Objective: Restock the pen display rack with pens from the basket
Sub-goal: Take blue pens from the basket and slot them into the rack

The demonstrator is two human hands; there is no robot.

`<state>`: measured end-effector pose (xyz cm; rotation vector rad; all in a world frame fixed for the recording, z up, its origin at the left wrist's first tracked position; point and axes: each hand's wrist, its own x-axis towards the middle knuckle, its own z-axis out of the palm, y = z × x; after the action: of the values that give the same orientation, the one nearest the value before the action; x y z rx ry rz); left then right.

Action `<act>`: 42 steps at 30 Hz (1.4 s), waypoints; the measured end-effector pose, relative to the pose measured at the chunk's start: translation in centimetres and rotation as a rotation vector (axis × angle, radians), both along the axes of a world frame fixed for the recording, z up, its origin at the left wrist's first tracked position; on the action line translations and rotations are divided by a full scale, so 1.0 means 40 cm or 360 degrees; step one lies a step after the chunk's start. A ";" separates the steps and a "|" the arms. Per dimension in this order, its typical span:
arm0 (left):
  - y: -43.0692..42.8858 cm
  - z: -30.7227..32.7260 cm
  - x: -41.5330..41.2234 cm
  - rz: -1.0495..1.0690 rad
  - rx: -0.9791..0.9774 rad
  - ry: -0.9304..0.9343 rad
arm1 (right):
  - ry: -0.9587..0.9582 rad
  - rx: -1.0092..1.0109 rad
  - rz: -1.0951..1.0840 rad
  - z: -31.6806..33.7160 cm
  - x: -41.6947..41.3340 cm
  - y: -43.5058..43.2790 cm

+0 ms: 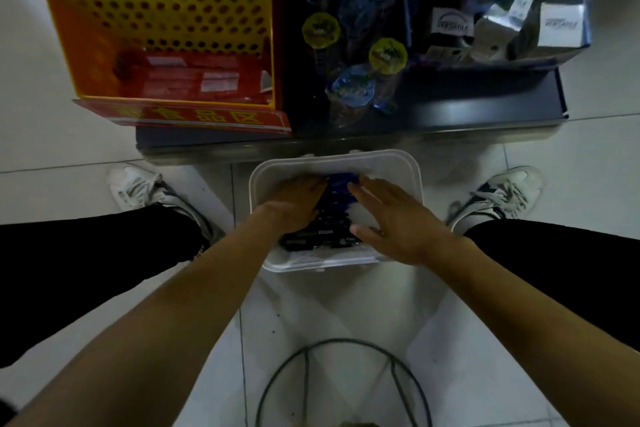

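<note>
A white plastic basket [391,166] stands on the floor between my feet, holding a heap of dark and blue pens [337,191]. My left hand [294,204] lies palm down on the left side of the heap, fingers straight. On the right side rests my right hand [391,218], flat, fingers stretched forward and thumb toward the pens. Neither hand plainly grips a pen. Above the basket, the red and yellow perforated display rack [162,17] stands on a low shelf.
A dark shelf [478,111] in front holds packaged items, round-topped toys [387,55] and grey boxes [561,26]. My two shoes flank the basket on the white tiled floor [52,128]. A wire ring [343,378] sits on the floor near me.
</note>
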<state>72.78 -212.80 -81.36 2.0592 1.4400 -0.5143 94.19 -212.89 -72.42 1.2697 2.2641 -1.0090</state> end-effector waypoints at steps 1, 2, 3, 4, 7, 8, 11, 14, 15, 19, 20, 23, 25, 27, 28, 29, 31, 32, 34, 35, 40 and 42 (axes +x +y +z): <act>-0.004 -0.013 0.010 0.0050 0.0020 -0.0041 | -0.0023 -0.0026 -0.0016 -0.008 -0.004 0.000; -0.010 -0.027 0.020 0.0111 0.0029 -0.0095 | -0.0041 -0.0057 -0.0040 -0.017 -0.007 0.000; -0.015 -0.038 0.028 0.0167 0.0047 -0.0143 | -0.0049 -0.0077 -0.0064 -0.025 -0.010 0.001; -0.021 -0.048 0.037 0.0216 0.0087 -0.0166 | -0.0046 -0.0086 -0.0084 -0.033 -0.010 0.001; -0.025 -0.066 0.048 0.0345 0.0181 -0.0158 | 0.0009 -0.0098 -0.0153 -0.047 -0.002 0.000; -0.022 -0.069 0.047 0.0367 0.0204 -0.0170 | 0.0027 -0.0099 -0.0179 -0.050 0.002 0.001; -0.018 -0.071 0.044 0.0319 0.0200 -0.0156 | 0.0049 -0.0081 -0.0250 -0.052 0.011 0.001; -0.027 -0.082 0.057 0.0370 0.0094 -0.0131 | 0.0061 -0.0074 -0.0270 -0.050 0.011 -0.004; -0.028 -0.086 0.057 0.0397 0.0083 -0.0140 | 0.0064 -0.0085 -0.0277 -0.051 0.011 -0.005; -0.023 -0.084 0.045 0.0374 0.0127 -0.0181 | 0.0080 -0.0101 -0.0335 -0.052 0.013 -0.003; -0.024 -0.084 0.044 0.0368 0.0132 -0.0195 | 0.0083 -0.0101 -0.0337 -0.051 0.011 -0.004; -0.023 -0.088 0.041 0.0392 0.0123 -0.0284 | 0.0078 -0.0100 -0.0348 -0.051 0.008 -0.003; -0.022 -0.092 0.025 0.0397 0.0097 -0.0365 | 0.0069 -0.0113 -0.0359 -0.050 0.007 -0.001; -0.015 -0.079 0.009 0.0421 0.0040 -0.0427 | 0.0097 -0.0125 -0.0393 -0.045 0.005 0.003; -0.014 -0.069 0.004 0.0466 0.0008 -0.0472 | 0.0121 -0.0121 -0.0417 -0.041 0.004 0.004; -0.014 -0.060 0.001 0.0534 -0.0027 -0.0533 | 0.0143 -0.0119 -0.0439 -0.038 0.004 0.004; -0.012 -0.046 0.000 0.0689 -0.0115 -0.0645 | 0.0160 -0.0143 -0.0487 -0.034 0.003 0.004; -0.009 -0.040 0.000 0.0759 -0.0155 -0.0664 | 0.0157 -0.0157 -0.0505 -0.031 0.004 0.005; -0.004 -0.021 0.002 0.0857 -0.0194 -0.0685 | 0.0158 -0.0168 -0.0537 -0.024 0.005 0.007; 0.001 -0.007 0.001 0.0870 -0.0202 -0.0706 | 0.0164 -0.0168 -0.0556 -0.019 0.005 0.009; 0.009 0.103 -0.019 0.1032 -0.0653 -0.0828 | 0.0235 -0.0182 -0.0756 0.031 0.008 0.010; 0.016 0.153 -0.024 0.1106 -0.0837 -0.1012 | 0.0269 -0.0186 -0.0813 0.058 0.006 0.018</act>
<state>71.80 -212.17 -75.23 1.0605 1.3161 0.0617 94.42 -212.15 -70.09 1.8187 1.9946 -1.4446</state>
